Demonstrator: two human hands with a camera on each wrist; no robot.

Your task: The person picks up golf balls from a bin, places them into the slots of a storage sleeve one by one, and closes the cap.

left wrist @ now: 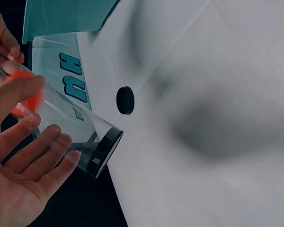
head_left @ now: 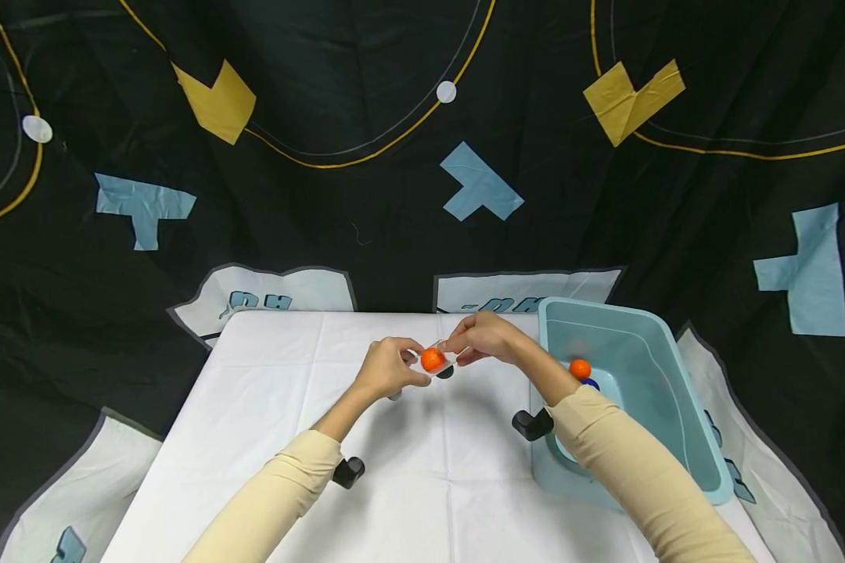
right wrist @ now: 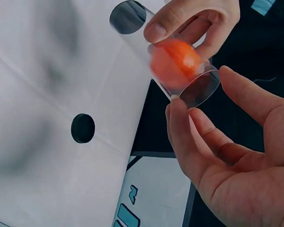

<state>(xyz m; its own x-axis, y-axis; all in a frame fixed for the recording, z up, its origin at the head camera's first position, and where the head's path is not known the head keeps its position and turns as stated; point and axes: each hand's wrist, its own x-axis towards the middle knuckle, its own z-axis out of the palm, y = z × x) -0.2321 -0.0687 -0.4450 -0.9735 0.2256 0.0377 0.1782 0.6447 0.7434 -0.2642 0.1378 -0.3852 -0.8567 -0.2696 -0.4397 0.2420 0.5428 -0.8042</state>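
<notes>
My left hand (head_left: pixel 387 366) holds a clear tube (left wrist: pixel 75 116) between thumb and fingers, tilted above the white table. An orange ball (head_left: pixel 433 360) lies inside the tube near its open end, slightly blurred in both wrist views. A black cap (left wrist: pixel 104 151) closes the tube's other end. At the open end is my right hand (head_left: pixel 489 336); in the right wrist view its thumb and forefinger extend to either side of the rim, with no object between them. A loose black round lid (right wrist: pixel 83 128) stands on the table below the tube.
A light blue bin (head_left: pixel 683 407) stands at the table's right side, partly behind my right forearm. Inside it are another orange ball (head_left: pixel 580 369) and a dark blue ball (head_left: pixel 590 383). The white-covered table (head_left: pixel 282 391) ends at a black curtain (head_left: pixel 366 234).
</notes>
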